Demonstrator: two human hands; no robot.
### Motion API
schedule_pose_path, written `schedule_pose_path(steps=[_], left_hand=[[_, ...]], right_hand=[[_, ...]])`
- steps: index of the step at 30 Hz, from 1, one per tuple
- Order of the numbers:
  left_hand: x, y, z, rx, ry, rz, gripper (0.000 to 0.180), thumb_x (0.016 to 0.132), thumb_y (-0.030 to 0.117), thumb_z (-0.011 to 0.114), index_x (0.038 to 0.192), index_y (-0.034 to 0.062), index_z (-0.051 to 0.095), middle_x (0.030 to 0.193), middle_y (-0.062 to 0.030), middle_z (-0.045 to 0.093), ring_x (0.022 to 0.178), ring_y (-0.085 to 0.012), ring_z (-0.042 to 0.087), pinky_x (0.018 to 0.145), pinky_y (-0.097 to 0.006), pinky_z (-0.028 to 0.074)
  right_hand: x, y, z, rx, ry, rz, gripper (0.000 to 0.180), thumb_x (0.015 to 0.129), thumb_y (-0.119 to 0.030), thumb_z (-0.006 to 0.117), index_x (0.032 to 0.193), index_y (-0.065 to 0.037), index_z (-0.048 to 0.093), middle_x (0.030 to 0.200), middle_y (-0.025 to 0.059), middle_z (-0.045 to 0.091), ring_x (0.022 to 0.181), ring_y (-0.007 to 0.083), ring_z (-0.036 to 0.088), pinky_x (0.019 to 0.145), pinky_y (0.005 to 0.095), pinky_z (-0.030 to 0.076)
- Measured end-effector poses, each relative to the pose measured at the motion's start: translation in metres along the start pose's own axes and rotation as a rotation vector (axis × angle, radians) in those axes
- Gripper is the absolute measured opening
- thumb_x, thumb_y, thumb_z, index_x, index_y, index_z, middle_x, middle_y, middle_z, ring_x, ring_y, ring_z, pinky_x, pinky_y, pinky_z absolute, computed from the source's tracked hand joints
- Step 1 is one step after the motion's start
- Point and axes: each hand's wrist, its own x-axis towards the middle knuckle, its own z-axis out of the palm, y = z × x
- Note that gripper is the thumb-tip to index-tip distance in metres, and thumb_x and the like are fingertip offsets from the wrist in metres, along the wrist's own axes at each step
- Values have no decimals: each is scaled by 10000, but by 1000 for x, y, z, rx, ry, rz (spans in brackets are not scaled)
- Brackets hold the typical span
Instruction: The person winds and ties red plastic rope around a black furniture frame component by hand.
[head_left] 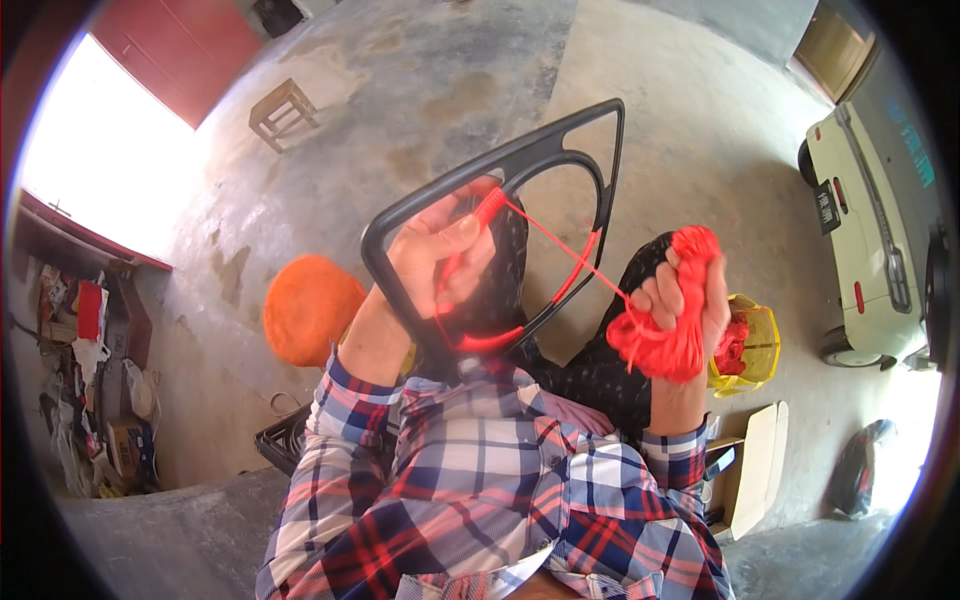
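A black frame [490, 168] with a rounded inner loop is held up before my chest, above my knees. Stretches of the inner loop are wound with red cord [490, 341]. My left hand [440, 250] is closed on the red-wound part of the loop, thumb on the wraps. My right hand [690, 295] grips a thick bundle of red cord [660, 345]. From the wraps at my left hand, one taut strand [570, 248] runs across the frame to the right hand. The left fingertips are partly hidden.
An orange round stool [313, 310] stands left, and a yellow basket [762, 345] with red cord stands right. Near my right elbow lies an open cardboard box [757, 470]. A wooden stool [282, 112], a parked vehicle [855, 230] and piled clutter [95, 370] are farther off.
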Motion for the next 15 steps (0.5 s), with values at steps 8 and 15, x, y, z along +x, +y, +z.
schedule_pose_path(steps=[8, 15], left_hand=[[8, -21, 13, -239, -117, -30, 641, 956, 514, 399, 1321, -6, 476, 706, -74, 508, 454, -113, 395, 321, -210, 287], [5, -32, 51, 35, 16, -109, 438, 898, 337, 629, 1180, 15, 536, 1202, -110, 586, 986, -232, 621, 865, -386, 512]], right_hand=[[3, 15, 62, -441, -206, 202, 643, 746, 28, 600, 1361, 6, 414, 1085, 133, 629, 987, 234, 617, 895, 337, 474], [26, 35, 77, -1223, 71, -121, 402, 790, -152, 736, 1116, 19, 576, 855, 118, 685, 784, 174, 667, 731, 272, 503]])
